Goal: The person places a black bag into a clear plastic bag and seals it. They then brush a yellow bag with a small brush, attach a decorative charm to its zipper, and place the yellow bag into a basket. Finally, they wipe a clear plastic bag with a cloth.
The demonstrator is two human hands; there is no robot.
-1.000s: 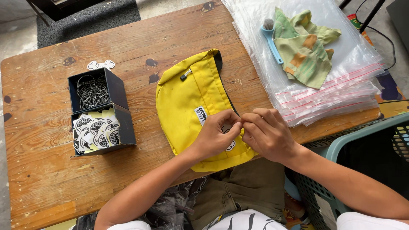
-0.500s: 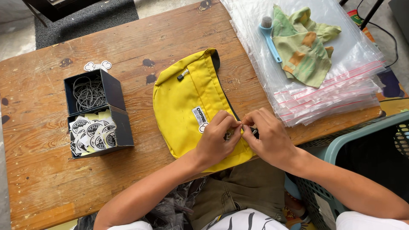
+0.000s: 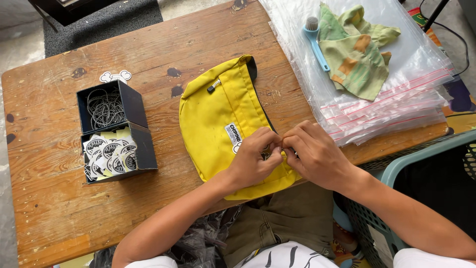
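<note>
Wooden table (image 3: 59, 208): hands (both pinching) on yellow bag (image 3: 218, 119).

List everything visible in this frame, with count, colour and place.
Yellow fabric pouch bag: one, yellow, table centre, under both hands.
Black two-compartment box: one; far half holds dark ball chains, near half round stickers.
Loose sticker: one, white, beyond the box.
Clear zip bags: a stack, red-striped seals, table's right end.
Blue brush: one, on the stack.
Green patterned cloth: one, beside the brush.
Wooden table: one, brown.
Teal plastic basket: one, lower right.
Left hand, right hand: fingertips meeting on the bag.
</note>
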